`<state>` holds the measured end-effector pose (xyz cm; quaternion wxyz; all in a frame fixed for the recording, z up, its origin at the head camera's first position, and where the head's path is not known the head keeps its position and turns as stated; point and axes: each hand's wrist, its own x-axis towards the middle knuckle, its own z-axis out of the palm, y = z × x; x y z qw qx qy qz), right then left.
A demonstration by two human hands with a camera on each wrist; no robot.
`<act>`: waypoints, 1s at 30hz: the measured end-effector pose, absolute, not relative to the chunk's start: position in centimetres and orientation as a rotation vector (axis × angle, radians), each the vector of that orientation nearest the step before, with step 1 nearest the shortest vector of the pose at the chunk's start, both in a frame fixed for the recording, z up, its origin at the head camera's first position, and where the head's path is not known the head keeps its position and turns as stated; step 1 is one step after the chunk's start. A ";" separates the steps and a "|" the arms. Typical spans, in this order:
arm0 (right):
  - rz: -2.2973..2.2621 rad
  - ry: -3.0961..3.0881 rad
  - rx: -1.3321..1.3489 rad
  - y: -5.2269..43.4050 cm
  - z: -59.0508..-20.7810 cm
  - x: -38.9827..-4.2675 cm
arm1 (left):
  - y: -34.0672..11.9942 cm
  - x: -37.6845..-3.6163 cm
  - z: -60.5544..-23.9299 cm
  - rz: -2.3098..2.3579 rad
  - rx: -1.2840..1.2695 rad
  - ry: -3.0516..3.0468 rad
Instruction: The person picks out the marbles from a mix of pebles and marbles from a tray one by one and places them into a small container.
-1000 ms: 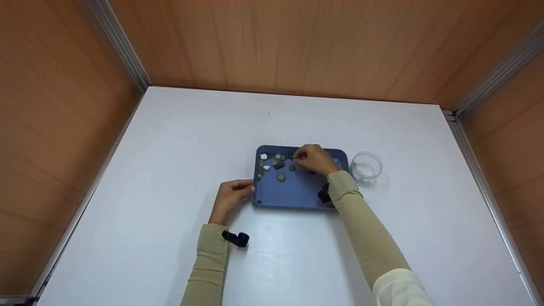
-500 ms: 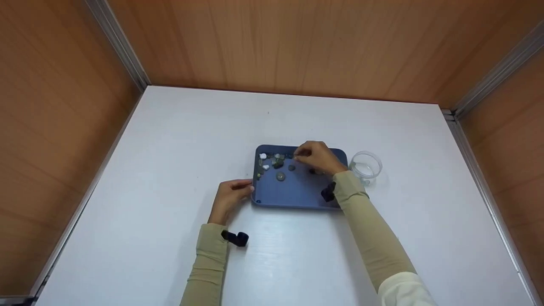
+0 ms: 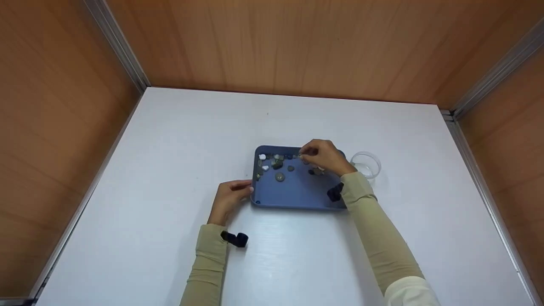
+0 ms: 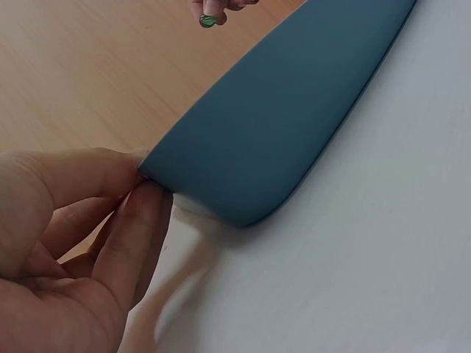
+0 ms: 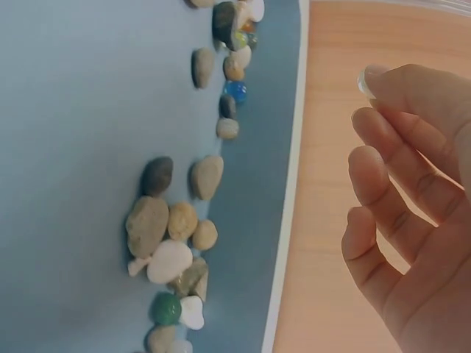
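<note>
My left hand (image 3: 230, 197) pinches the left rim of a blue tray (image 3: 293, 193) between thumb and fingers. In the left wrist view, the fingers (image 4: 132, 243) grip the edge close to a rounded corner. My right hand (image 3: 325, 157) is raised over the tray's far side and pinches a small glass marble (image 4: 208, 20), which looks green and clear. Several pebbles (image 5: 147, 226) lie in the tray, grey, tan and white. Among them are a blue marble (image 5: 236, 91) and a green marble (image 5: 166, 309).
A clear round plastic tub (image 3: 366, 165) stands right of the tray, partly behind the right wrist. Wood-grain panels (image 3: 276, 46) border the white table (image 3: 191, 136) at the back and sides. A dark bead (image 3: 258, 202) sits in the tray's near-left corner.
My right hand has shifted to the right and slightly away over the tray, uncovering pebbles beneath it. The left hand has kept its grip on the tray's rim.
</note>
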<state>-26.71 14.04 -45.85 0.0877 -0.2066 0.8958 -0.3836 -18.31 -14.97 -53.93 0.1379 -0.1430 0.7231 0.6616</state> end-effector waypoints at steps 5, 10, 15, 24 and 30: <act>-1.127 2.700 -0.606 14.7 -45.3 -26.4 | -15.0 -18.2 -53.8 1.914 -0.402 2.104; -1.120 2.725 -0.611 15.5 -45.1 -26.4 | -15.1 -18.3 -53.7 1.911 -0.412 2.093; -1.120 2.740 -0.571 16.3 -44.9 -26.1 | -15.3 -18.4 -53.8 1.889 -0.434 2.096; -1.119 2.796 -0.514 17.6 -44.5 -25.8 | -15.6 -18.6 -53.9 1.873 -0.439 2.116; -1.132 2.800 -0.508 18.5 -44.6 -25.5 | -15.8 -18.5 -53.9 1.864 -0.449 2.120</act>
